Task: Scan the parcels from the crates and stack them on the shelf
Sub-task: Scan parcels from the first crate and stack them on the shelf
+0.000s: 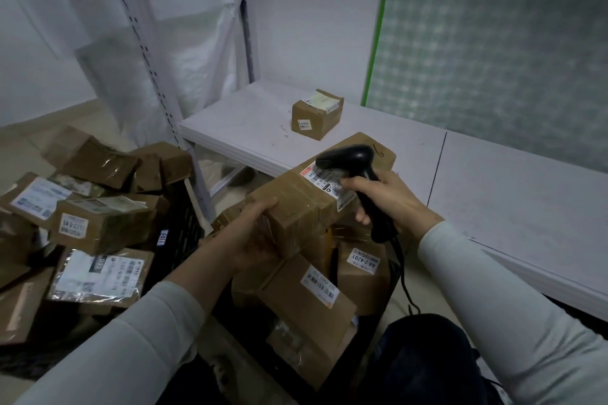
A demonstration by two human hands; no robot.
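My left hand (pixel 253 237) grips the near end of a long brown cardboard parcel (pixel 306 197), held over the nearer crate. A white barcode label lies on the parcel's top. My right hand (pixel 385 197) holds a black handheld scanner (pixel 348 158), its head pointed down at that label. One small cardboard box (pixel 316 113) stands alone on the white shelf (pixel 493 194). A black crate (pixel 177 233) at left is heaped with several labelled parcels (pixel 98 223). More parcels (pixel 309 299) fill the crate below my hands.
The white shelf board runs from centre to right, with a slotted white upright (pixel 144 52) at its left end. A plastic sheet hangs behind the upright. A green-edged checked panel (pixel 493 43) lines the wall behind the shelf. The scanner's cable (pixel 403 273) drops toward my dark trouser knee.
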